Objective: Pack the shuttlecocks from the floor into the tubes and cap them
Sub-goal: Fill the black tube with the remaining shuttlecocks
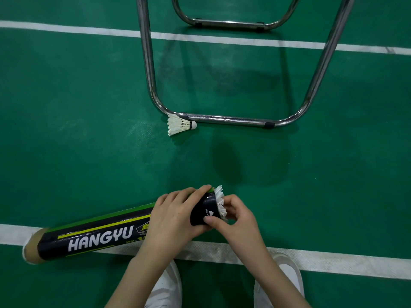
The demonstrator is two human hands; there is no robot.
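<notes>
Reading "HANGYU" in white capitals along the dark tube (93,237), with yellow-green stripes above and below the word; near the open end, small white letters "OUT" beside a white arrowhead, the rest covered by a thumb. Further yellow-green characters beside the brand name, too hidden to read. Lying nearly flat across a white court line (311,261), far end plain tan cardboard at the left, mouth at the right and held off the green floor (77,107). Gripped near the mouth by the left hand (175,216), fingers curled over the top. Pinching at the white feathers of a shuttlecock (221,202) that sticks out of the mouth, the right hand (235,215), fingers bent round the skirt. Lying on its side on the floor well beyond the hands, a second shuttlecock (180,124), white feathers to the left, cork tip touching the chrome chair frame (226,120). White shoes (287,283) at the bottom edge.
</notes>
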